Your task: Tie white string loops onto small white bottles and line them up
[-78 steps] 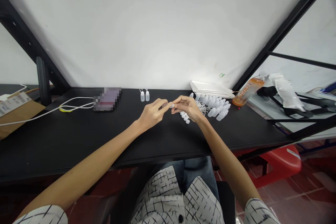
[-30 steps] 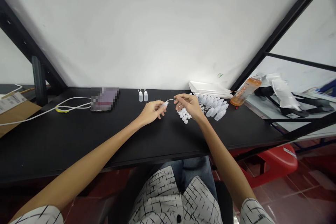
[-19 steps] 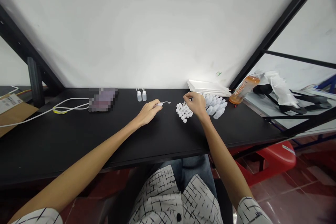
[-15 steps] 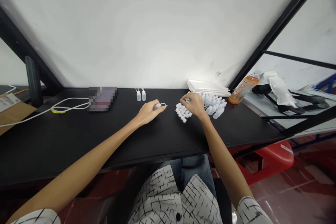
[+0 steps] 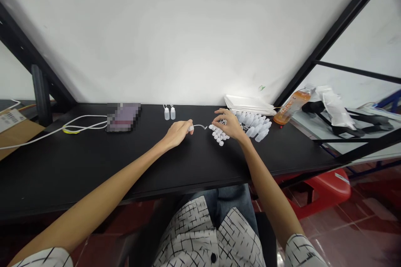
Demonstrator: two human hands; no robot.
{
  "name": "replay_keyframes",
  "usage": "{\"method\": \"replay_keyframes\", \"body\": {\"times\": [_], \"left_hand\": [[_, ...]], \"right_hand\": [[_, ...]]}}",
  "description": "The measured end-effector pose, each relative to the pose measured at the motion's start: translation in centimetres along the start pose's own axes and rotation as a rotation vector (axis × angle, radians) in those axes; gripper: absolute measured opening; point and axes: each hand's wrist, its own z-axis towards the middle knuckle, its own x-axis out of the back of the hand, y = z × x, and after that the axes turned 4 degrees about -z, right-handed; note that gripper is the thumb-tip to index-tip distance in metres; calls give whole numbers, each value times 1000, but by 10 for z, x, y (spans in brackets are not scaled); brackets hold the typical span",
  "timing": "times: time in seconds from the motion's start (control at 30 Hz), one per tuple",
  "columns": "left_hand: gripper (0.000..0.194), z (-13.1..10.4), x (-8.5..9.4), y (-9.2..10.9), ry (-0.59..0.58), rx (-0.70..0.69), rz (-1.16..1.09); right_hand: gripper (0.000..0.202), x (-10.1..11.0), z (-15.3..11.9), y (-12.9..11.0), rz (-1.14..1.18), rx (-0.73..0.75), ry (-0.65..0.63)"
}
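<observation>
My left hand (image 5: pixel 178 133) is closed around a small white dropper-type bottle, mostly hidden by the fingers. From it a thin white tube (image 5: pixel 199 125) sticks out to the right, its tip bent. My right hand (image 5: pixel 231 126) hovers over small white caps (image 5: pixel 218 134), thumb and index finger apart and nothing visible between them. Thin coiled white tubes (image 5: pixel 223 122) lie under those fingers. Just beyond the hand are several small translucent bottles (image 5: pixel 258 127), lying in rows. Two similar bottles (image 5: pixel 167 114) with tubes at their tops stand near the wall, left of centre.
White flat sheets or bags (image 5: pixel 247 105) lie against the wall. An orange drink bottle (image 5: pixel 290 108) leans at the right end of the black table (image 5: pixel 200 167). Left are a pixelated phone-like object (image 5: pixel 123 117), a white cable (image 5: pixel 84 122) and a cardboard piece (image 5: pixel 23 133).
My left thumb has drawn in against the bottle, and the tube now reaches farther right. My right hand's fingers have parted more above the caps.
</observation>
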Motion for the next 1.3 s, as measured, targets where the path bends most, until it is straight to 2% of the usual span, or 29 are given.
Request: {"method": "replay_keyframes", "body": {"times": [0.17,0.3,0.4,0.57,0.67,0.77,0.9,1.07,1.3], "left_hand": [[39,-1,0,-1,-59,-26,-119],[29,-2,2,-1,-136,-84,-142],[26,-2,1,0,-109,-130,-44],[42,-3,-3,0,6,-200,130],[49,-3,-3,2,45,-148,97],[54,-2,-3,3,24,-63,-21],[61,0,-4,2,-27,-57,-113],[62,3,-6,-3,6,-41,-99],[60,7,-8,-12,105,-53,58]], "right_hand": [[15,2,2,-18,185,17,149],[17,1,1,-30,242,-6,169],[19,1,1,-35,254,-41,164],[23,2,0,-41,302,-99,118],[25,2,-1,-46,372,-119,78],[29,2,-2,-52,507,-149,-8],[33,1,-4,-61,696,-158,-110],[33,-2,-5,-71,773,-145,-150],[33,-7,-5,-70,729,-136,-170]]}}
